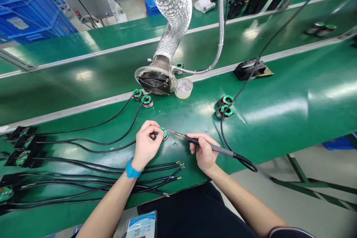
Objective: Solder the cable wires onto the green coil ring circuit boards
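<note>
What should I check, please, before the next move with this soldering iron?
1. Left hand holding the green-ringed coil: ok.
2. Right hand gripping the soldering iron by its handle: ok.
3. Iron tip apart from the coil: ok.
4. Tip hot enough: cannot tell.
5. Fume extractor fan running: cannot tell.

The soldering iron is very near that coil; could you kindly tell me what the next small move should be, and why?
I would probably ease the soldering iron tip slightly toward the coil, because the right hand aims it there, the left hand appears to steady the coil, and a small gap seems to remain.
</note>
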`<state>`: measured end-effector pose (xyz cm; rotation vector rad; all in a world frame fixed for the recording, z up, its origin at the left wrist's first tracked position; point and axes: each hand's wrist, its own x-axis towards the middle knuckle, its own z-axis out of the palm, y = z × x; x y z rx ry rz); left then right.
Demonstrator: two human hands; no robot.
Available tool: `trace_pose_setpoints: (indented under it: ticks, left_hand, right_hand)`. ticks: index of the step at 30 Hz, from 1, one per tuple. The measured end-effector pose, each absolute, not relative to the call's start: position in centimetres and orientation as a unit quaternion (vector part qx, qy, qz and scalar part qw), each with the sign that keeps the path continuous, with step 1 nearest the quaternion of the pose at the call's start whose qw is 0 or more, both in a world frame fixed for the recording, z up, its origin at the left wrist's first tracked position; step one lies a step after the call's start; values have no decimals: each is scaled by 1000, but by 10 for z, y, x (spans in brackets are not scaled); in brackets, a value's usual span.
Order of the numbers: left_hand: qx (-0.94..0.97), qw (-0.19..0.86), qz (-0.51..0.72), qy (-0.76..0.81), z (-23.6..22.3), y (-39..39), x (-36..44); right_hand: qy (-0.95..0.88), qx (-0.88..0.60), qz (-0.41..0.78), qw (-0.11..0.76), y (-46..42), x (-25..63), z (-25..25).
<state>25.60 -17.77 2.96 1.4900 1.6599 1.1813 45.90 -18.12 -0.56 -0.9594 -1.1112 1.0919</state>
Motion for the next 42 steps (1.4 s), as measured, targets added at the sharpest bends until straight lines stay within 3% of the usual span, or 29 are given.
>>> trace_pose_setpoints:
  ticks: [23,33,42]
  left_hand:
    - [548,253,460,651,29,-180,263]
    - [544,240,470,652,31,-180,265]
    - [537,256,467,654,28,-179,264]
  right_hand:
    - [-567,-381,471,558,-175,456,7]
    - [-505,-392,467,611,-181,457,-2]
    - [-539,-380,460,595,-180,458,-3]
